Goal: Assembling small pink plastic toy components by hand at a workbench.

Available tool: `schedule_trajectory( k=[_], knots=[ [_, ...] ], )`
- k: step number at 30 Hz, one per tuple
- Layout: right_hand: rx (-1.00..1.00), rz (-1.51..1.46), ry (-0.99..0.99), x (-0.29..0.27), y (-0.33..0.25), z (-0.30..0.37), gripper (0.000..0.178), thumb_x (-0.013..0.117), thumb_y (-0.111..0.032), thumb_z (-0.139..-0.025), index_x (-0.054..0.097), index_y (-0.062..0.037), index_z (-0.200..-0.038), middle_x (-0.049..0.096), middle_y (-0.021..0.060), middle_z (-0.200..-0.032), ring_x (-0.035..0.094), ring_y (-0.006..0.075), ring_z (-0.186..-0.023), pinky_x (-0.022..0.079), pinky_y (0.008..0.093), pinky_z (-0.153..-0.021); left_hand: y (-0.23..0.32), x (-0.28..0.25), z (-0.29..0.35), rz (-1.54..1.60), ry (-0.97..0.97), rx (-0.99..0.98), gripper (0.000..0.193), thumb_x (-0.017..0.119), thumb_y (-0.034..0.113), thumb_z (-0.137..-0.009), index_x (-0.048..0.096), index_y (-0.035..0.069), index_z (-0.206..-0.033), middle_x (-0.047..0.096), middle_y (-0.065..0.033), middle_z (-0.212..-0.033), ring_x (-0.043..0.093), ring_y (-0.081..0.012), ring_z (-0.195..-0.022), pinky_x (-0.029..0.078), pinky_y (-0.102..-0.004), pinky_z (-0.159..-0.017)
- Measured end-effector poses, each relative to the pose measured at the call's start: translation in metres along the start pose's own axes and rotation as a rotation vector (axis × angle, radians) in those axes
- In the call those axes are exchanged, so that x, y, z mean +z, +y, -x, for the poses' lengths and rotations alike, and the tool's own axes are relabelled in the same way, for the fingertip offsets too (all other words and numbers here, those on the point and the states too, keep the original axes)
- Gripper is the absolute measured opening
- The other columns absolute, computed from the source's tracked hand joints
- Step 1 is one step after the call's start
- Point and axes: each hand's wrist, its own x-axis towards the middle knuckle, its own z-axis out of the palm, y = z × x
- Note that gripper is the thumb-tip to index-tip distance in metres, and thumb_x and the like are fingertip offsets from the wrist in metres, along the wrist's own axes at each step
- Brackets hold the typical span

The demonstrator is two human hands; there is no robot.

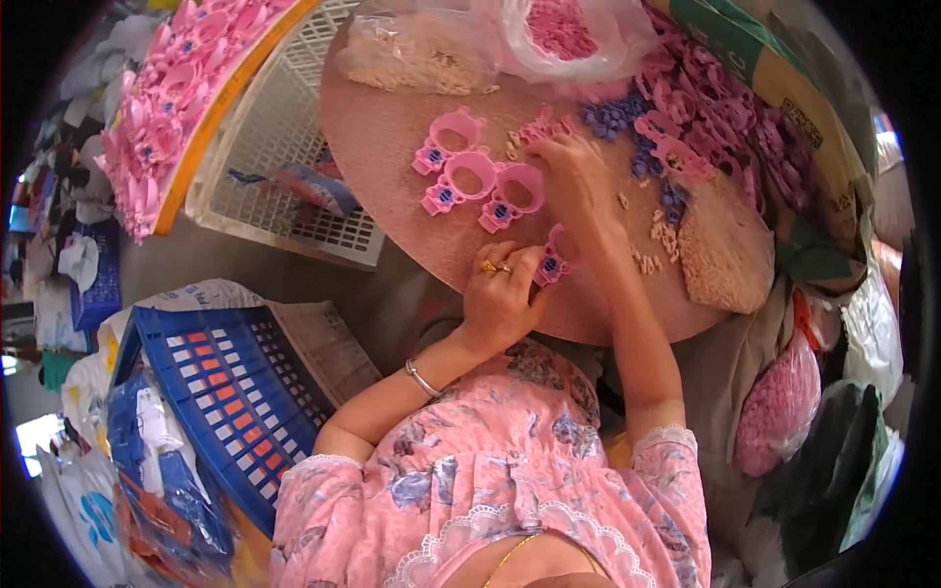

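My left hand (504, 297), with a ring and a bracelet, is closed on a pink plastic toy piece (552, 269) near the table's front edge. The piece has a round ring and a dark blue part on it. My right hand (578, 176) reaches past it to a small heap of little pink plastic parts (545, 125); its fingers are bent together at the heap, and what they pinch is hidden. Left of that hand lie three similar pink ring pieces (469, 176) with blue centres. A few small cream-coloured parts (513, 145) lie beside the pink heap.
The round table (392, 176) also bears bags of cream parts (725, 245), a bag of pink parts (564, 29), blue parts (613, 120) and piled pink and purple pieces (701, 98). A white basket (284, 127) and a blue crate (225, 392) stand left; a cardboard box (814, 147) is right.
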Motion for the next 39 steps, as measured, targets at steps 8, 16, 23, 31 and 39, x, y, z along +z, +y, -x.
schedule_trajectory(
  k=[8, 16, 23, 31, 39],
  knots=[
    [0.232, 0.279, -0.218, 0.043, -0.003, -0.04, 0.022, 0.067, -0.028, -0.081, 0.072, -0.0067, -0.079, 0.07, 0.0188, -0.086, 0.067, 0.0349, -0.089, 0.05, 0.0443, -0.077, -0.002, 0.002, -0.001, 0.031, -0.026, -0.025, 0.052, 0.076, 0.013, -0.068, 0.057, 0.0, -0.115, 0.065, -0.0146, -0.099, 0.06, -0.0359, -0.097, 0.045, -0.0463, -0.091],
    [0.325, -0.196, 0.074, -0.042, -0.039, 0.02, 0.011, 0.066, -0.011, -0.088, 0.071, -0.004, -0.095, 0.072, 0.0149, -0.087, 0.07, 0.0265, -0.074, 0.053, 0.0351, -0.065, -0.007, 0.005, 0.002, 0.229, 0.078, -0.27, 0.05, 0.081, 0.011, -0.07, 0.058, 0.003, -0.114, 0.066, -0.0132, -0.101, 0.062, -0.033, -0.094, 0.048, -0.0419, -0.086],
    [0.123, -0.184, 0.045, -0.058, -0.043, 0.091, 0.016, 0.064, 0.002, -0.085, 0.072, -0.0044, -0.097, 0.071, 0.0107, -0.088, 0.069, 0.0255, -0.08, 0.051, 0.0329, -0.071, -0.001, 0.004, 0.001, 0.451, 0.129, -0.26, 0.044, 0.079, 0.009, -0.076, 0.057, 0.004, -0.114, 0.067, -0.0116, -0.103, 0.065, -0.0315, -0.092, 0.049, -0.039, -0.083],
    [0.084, -0.011, 0.044, -0.061, -0.05, 0.098, 0.01, 0.07, -0.006, -0.081, 0.07, -0.0079, -0.091, 0.069, 0.0063, -0.088, 0.065, 0.0245, -0.087, 0.043, 0.0349, -0.081, 0.0, -0.005, -0.001, 0.305, 0.088, 0.02, 0.049, 0.077, 0.002, -0.076, 0.056, 0.003, -0.12, 0.066, -0.0127, -0.103, 0.063, -0.0318, -0.095, 0.049, -0.0412, -0.084],
    [0.148, 0.052, 0.019, -0.065, -0.06, 0.096, 0.01, 0.075, -0.013, -0.077, 0.068, -0.0079, -0.084, 0.066, 0.0049, -0.082, 0.063, 0.0217, -0.081, 0.041, 0.0355, -0.081, -0.006, -0.007, -0.003, 0.28, 0.15, 0.201, 0.043, 0.076, 0.002, -0.077, 0.055, 0.002, -0.114, 0.067, -0.013, -0.109, 0.064, -0.0316, -0.095, 0.049, -0.0401, -0.084]
  ],
)
